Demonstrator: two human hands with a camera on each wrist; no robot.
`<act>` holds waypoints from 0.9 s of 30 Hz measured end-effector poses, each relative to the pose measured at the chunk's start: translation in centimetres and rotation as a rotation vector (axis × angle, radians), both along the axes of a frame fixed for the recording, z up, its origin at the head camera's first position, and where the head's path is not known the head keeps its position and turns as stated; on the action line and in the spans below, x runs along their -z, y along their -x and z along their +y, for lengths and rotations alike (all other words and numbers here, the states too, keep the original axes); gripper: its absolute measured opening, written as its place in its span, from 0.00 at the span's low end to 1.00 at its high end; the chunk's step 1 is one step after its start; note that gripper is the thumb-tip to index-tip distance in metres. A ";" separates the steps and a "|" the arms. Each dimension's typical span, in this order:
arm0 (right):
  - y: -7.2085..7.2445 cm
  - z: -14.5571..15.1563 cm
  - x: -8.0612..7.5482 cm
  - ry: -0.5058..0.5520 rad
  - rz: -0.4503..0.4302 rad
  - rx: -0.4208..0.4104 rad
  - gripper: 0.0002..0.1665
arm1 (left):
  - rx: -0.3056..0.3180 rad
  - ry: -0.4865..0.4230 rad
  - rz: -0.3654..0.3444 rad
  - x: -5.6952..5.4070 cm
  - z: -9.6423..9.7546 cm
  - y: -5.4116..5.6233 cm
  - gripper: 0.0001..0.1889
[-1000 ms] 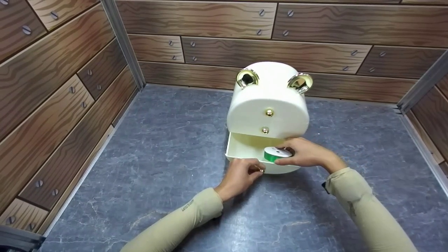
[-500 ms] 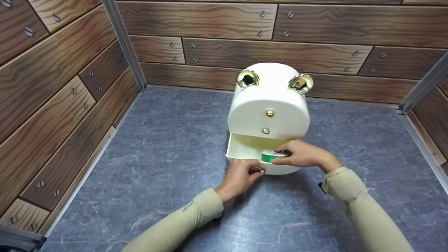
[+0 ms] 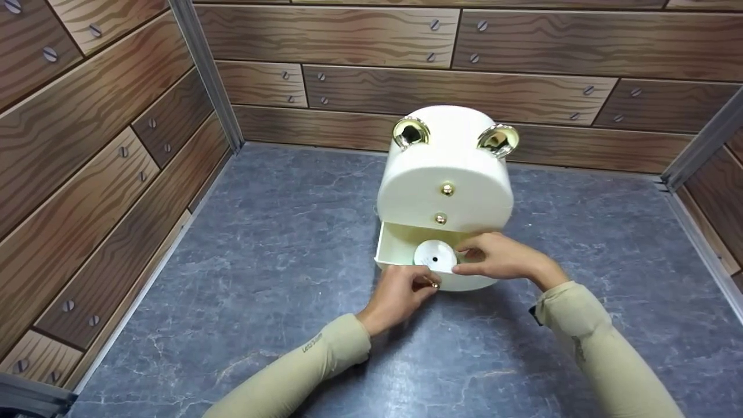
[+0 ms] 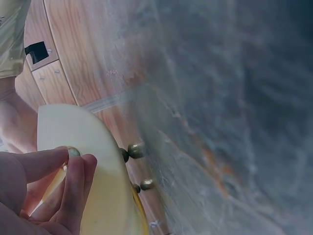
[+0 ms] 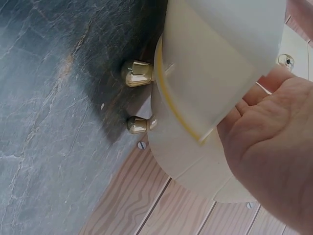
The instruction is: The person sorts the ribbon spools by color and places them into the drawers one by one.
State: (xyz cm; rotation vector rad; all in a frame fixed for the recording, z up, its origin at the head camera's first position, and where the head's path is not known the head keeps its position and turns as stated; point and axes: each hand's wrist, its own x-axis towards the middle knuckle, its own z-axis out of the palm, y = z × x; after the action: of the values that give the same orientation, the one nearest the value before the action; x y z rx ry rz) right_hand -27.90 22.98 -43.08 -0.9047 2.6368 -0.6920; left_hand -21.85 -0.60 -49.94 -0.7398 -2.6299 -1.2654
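A white round-topped cabinet (image 3: 444, 148) stands with its bottom drawer (image 3: 395, 242) pulled out. My left hand (image 3: 399, 294) pinches the gold drawer knob (image 4: 74, 152) between thumb and fingers at the drawer's front. Inside the drawer, close behind its front wall, sits a ribbon spool (image 3: 435, 253) with its white face and small centre hole turned up. My right hand (image 3: 504, 256) is over the drawer's right side, thumb and fingers spread apart just beside the spool. In the right wrist view the drawer wall hides the spool and most of the fingertips.
Two shiny gold ear-like pieces (image 3: 411, 130) stick out of the cabinet's top. Gold knobs (image 3: 446, 189) mark the closed front above the drawer, and gold feet (image 5: 138, 73) are under the cabinet. Wood-print walls (image 3: 371, 87) enclose the dark marbled surface (image 3: 278, 244).
The green ribbon spool, held by my right hand before, has moved left and down into the drawer and turned white face up. My right fingers have let go. My left hand stays at the knob.
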 end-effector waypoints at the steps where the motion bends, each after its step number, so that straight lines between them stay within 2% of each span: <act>1: 0.0 0.0 0.0 0.003 0.001 0.003 0.28 | 0.000 -0.003 -0.004 0.0 0.0 0.0 0.06; 12: -0.1 0.2 0.0 0.016 0.004 0.007 0.31 | 0.006 -0.011 0.010 0.0 0.0 -0.1 0.07; 17: -0.2 0.4 -0.2 0.034 0.010 0.013 0.32 | 0.005 -0.022 -0.007 -0.2 0.1 -0.1 0.07; 23: -0.9 0.9 -1.8 0.093 0.069 0.023 0.30 | 0.014 -0.033 -0.017 -0.2 0.1 -0.1 0.07; 27: -1.3 1.3 -3.6 0.214 0.187 0.041 0.24 | 0.010 -0.030 -0.019 -0.2 0.1 -0.2 0.07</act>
State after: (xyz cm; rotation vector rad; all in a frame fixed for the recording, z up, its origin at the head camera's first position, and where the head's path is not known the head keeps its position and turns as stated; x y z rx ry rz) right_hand -26.64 24.24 -39.51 -1.0196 2.7902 -0.9581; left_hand -21.70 -0.52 -49.73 -0.7411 -2.6199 -1.3179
